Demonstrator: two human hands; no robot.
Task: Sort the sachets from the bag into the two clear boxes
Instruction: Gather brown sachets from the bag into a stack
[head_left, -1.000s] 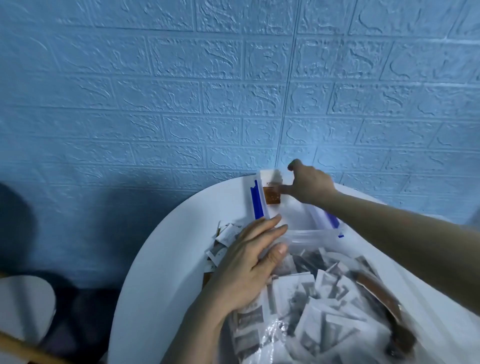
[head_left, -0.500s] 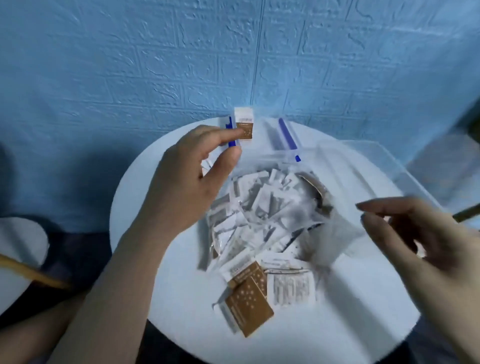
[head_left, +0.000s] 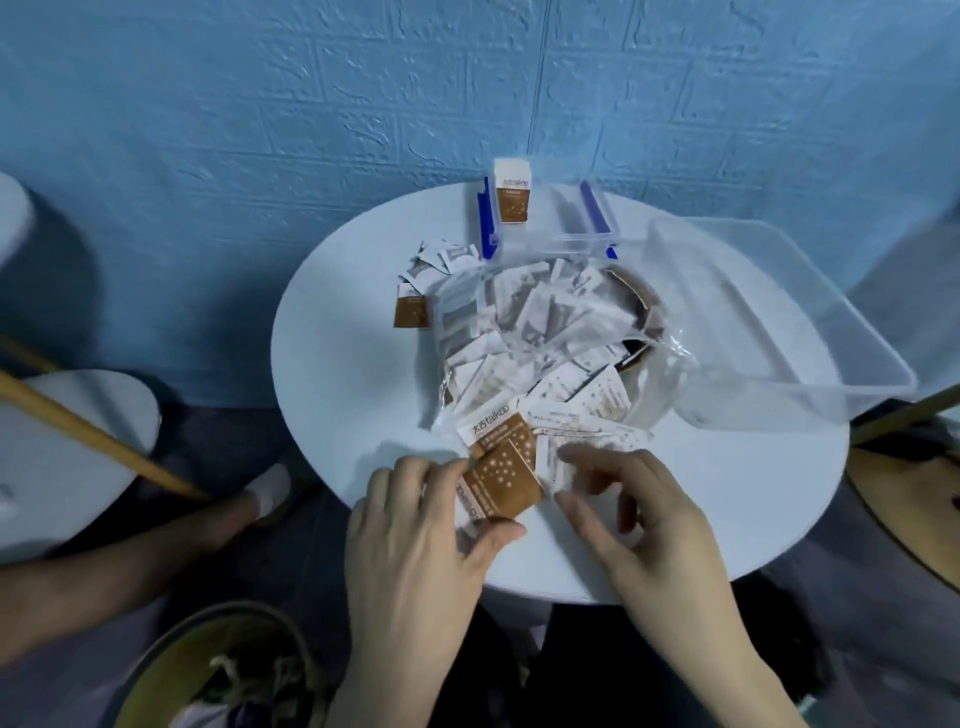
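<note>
A clear plastic bag (head_left: 545, 338) full of white and brown sachets lies in the middle of the round white table (head_left: 337, 389). At the back stands a small clear box (head_left: 550, 244) with blue clips, and one brown-and-white sachet (head_left: 512, 197) stands upright in it. A large clear box (head_left: 779, 322) sits at the right. At the table's front edge my left hand (head_left: 415, 545) pinches a brown sachet (head_left: 501, 483) between fingers and thumb. My right hand (head_left: 649, 530), fingers loosely curved, touches the white sachets (head_left: 576, 426) spilled from the bag's mouth.
Loose sachets (head_left: 441, 260) and a brown one (head_left: 412, 312) lie left of the bag. A white stool (head_left: 62, 441) with a wooden stick (head_left: 93, 436) across it stands at the left. A woven basket (head_left: 218, 670) is on the floor near my legs.
My view dropped from the wall to the table. My right hand left the sachet in the small box and came to the front edge. My left hand came off the bag onto a brown sachet.
</note>
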